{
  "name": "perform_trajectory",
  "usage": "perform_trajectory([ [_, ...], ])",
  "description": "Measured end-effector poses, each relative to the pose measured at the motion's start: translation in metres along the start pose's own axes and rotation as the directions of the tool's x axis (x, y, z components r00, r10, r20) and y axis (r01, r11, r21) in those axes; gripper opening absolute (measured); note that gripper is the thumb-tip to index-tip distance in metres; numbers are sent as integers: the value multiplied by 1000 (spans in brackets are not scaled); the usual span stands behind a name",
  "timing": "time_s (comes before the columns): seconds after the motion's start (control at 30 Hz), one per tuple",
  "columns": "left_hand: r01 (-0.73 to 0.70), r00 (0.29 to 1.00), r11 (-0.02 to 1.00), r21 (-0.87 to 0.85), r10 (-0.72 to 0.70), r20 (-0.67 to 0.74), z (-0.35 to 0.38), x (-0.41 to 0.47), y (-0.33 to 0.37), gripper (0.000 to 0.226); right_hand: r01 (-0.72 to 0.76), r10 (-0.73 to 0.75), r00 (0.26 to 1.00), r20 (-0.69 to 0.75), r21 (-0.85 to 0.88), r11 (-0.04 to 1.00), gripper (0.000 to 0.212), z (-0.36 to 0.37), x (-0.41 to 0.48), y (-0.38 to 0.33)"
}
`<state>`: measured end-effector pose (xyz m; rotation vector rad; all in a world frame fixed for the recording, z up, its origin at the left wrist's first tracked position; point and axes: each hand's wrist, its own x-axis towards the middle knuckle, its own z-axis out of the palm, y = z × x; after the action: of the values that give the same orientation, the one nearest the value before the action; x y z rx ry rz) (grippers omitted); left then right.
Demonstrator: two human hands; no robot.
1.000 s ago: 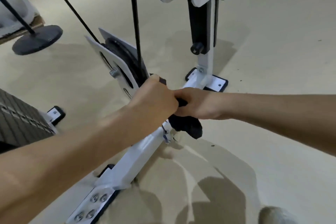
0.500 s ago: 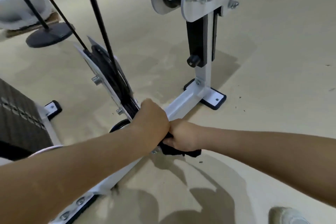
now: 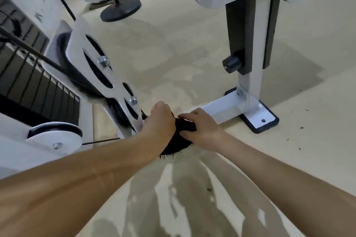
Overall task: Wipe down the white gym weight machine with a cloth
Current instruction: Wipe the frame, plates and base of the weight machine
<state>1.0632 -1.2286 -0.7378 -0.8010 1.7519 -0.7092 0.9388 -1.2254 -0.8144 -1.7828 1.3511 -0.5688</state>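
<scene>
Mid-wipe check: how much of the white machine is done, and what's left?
Done: cannot tell; no wiped surface looks different from the rest. In hand: left hand and right hand both grip the black cloth on the low base bar. Left, probably: the bar's run to the foot plate, the upright post and the pulley plate.

The white painted steel frame [image 3: 227,107] of the gym machine carries a black round plastic knob [image 3: 232,63] and a white foot plate with black edge [image 3: 258,119]. The black soft cloth [image 3: 180,140] is plain, without pattern. The smooth beige floor [image 3: 173,48] shows grey shadow stripes.
</scene>
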Motion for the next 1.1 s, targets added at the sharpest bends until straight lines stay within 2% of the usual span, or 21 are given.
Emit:
perform_trajectory([
  [0.07, 100, 994, 992, -74, -97, 51, 7, 6, 6, 10, 39, -35, 999, 31, -142, 989, 35, 23, 8, 11],
  [0.13, 162, 987, 937, -310, -151, 61, 8, 15, 21, 6, 43, -48, 998, -33, -141, 989, 15, 42, 11, 21],
  [0.2, 207, 978, 770, -604, -187, 96, 10, 25, 43, 16, -8, -2, 993, -121, -88, 996, 14, 48, 17, 24],
  [0.27, 283, 955, 575, -767, -244, 170, 13, 33, 62, 28, -22, 15, 992, -128, -56, 998, 27, 46, 24, 27],
  [0.37, 408, 890, 415, -813, -378, 254, 23, 37, 73, 57, 36, -47, 995, -93, -116, 993, 29, 40, 23, 31],
  [0.47, 444, 878, 378, -813, -363, 311, 26, 42, 83, 87, 39, -53, 992, -113, -124, 992, 29, 32, 17, 37],
  [0.57, 456, 853, 324, -829, -425, 303, 21, 56, 89, 75, -33, 22, 984, -175, -59, 998, 34, 23, 12, 42],
  [0.63, 419, 843, 322, -849, -485, 232, 10, 70, 87, 63, -77, 67, 974, -217, -40, 996, 30, 17, 10, 51],
  [0.7, 321, 850, 361, -876, -518, 98, -11, 89, 87, 56, -152, 151, 937, -316, 21, 988, 24, 0, 6, 66],
  [0.83, 145, 843, 350, -926, -533, -69, -65, 131, 90, 59, -276, 360, 770, -527, 235, 932, 14, -41, -6, 100],
  [0.97, 33, 838, 417, -908, -506, -202, -109, 158, 92, 65, -304, 472, 618, -629, 363, 881, 25, -58, -17, 118],
  [1.0, 19, 824, 426, -905, -519, -227, -113, 163, 93, 62, -344, 534, 576, -618, 410, 845, 28, -62, -18, 122],
  [1.03, 2, 806, 443, -897, -532, -261, -112, 165, 93, 59, -409, 622, 560, -546, 471, 782, 29, -66, -19, 124],
  [1.1, -40, 749, 547, -836, -538, -388, -104, 165, 89, 59, -453, 754, 614, -232, 679, 578, 29, -71, -20, 124],
])
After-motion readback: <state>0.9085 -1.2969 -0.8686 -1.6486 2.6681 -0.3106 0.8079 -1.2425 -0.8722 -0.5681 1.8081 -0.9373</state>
